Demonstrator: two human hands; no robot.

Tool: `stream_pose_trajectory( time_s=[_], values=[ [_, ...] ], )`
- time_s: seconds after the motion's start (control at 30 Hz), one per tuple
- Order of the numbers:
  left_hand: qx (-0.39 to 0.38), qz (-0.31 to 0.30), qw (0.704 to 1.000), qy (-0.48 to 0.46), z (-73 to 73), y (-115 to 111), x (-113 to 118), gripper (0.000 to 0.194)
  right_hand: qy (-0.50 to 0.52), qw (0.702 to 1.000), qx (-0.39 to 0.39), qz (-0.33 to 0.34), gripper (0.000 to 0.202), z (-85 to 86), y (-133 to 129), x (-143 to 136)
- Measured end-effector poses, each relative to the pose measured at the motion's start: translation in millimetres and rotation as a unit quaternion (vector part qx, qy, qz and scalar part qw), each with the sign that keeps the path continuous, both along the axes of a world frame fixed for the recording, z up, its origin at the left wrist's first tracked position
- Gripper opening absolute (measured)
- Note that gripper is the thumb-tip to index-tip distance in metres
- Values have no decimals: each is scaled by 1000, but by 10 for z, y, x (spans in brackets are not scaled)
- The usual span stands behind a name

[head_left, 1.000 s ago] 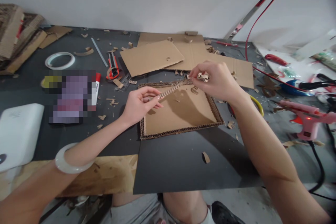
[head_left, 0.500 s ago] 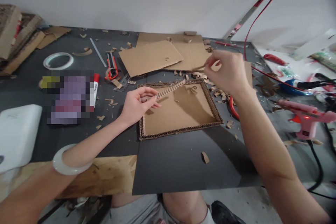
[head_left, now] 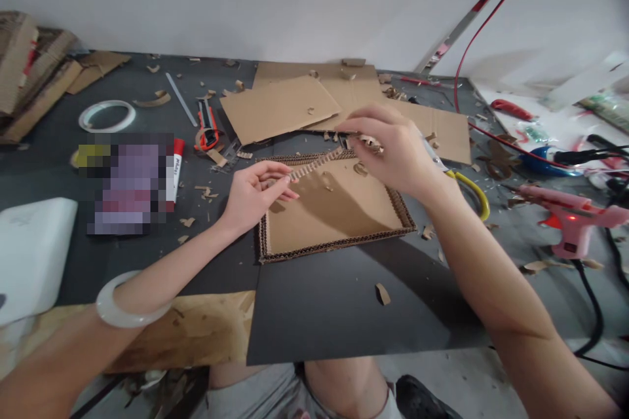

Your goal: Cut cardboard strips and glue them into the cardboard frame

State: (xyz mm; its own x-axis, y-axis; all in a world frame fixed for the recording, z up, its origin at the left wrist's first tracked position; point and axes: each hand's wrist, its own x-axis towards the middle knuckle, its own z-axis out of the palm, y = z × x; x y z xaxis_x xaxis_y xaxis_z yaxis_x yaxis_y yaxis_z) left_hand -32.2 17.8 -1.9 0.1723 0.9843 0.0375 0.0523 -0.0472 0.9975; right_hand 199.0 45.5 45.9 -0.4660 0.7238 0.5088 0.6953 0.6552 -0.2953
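Observation:
My left hand [head_left: 260, 193] is closed, pinching a narrow corrugated cardboard strip [head_left: 317, 165] that slants up over a shallow cardboard tray [head_left: 339, 245]. The strip's ridges face up. Close to the strip's far end is my right hand [head_left: 388, 147], its index finger stretched out and apart from the thumb. I see nothing held in it, though the palm side is partly hidden. The tray lies on the dark table, with layered corrugated walls along its edges. Inside it rest a curled cardboard scrap [head_left: 360, 169] and a few small bits.
Flat cardboard sheets [head_left: 280, 108] lie behind the tray. At left are an orange utility knife [head_left: 206, 127], a tape roll [head_left: 107, 116] and a marker [head_left: 174, 173]. A pink glue gun [head_left: 572, 216] with a lit light stands right, near a yellow-handled tool [head_left: 476, 193]. Scraps litter the table.
My right hand has come left and down towards the strip's far end, its pinch loosened. The thin brown scrap it held no longer shows. My left hand keeps the strip in place.

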Motion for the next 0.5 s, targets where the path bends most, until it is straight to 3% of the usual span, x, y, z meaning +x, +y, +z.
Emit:
stream_pose_trajectory(
  time_s=[0.17,0.5],
  values=[
    [23,-10,1000,3,-14,-5,-2,25,-65,993,9,101,19,-81,-140,-260],
    [14,-11,1000,-2,13,-16,8,19,-89,993,-27,67,16,-171,-105,-257]
  ],
)
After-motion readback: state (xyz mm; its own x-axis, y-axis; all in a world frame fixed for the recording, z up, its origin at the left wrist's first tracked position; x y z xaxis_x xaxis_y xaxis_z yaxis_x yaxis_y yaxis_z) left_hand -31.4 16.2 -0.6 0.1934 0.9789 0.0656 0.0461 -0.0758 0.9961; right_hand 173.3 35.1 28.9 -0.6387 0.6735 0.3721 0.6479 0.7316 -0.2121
